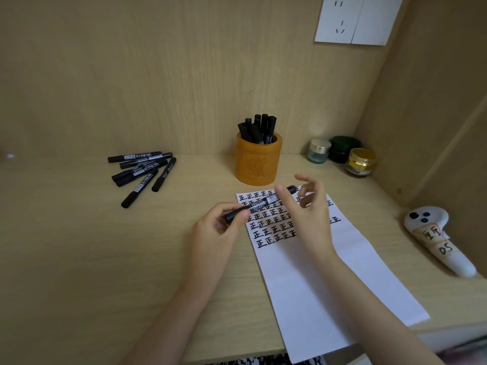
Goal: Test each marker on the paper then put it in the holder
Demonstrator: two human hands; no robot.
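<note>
My left hand (224,219) grips the lower end of a black marker (261,204), held slanted over the top of the white paper (329,272). My right hand (305,206) is at the marker's upper end, thumb against the barrel and fingers spread; whether it grips the cap is unclear. The paper carries rows of black written characters at its top. An orange holder (258,164) stands behind the paper with several black markers upright in it. A pile of several loose black markers (143,172) lies on the desk to the left.
Three small jars (340,154) stand at the back right corner. A white controller-like device with taped labels (437,235) lies at the right edge. A wooden back wall with a white socket plate (355,19) and a right side wall enclose the desk.
</note>
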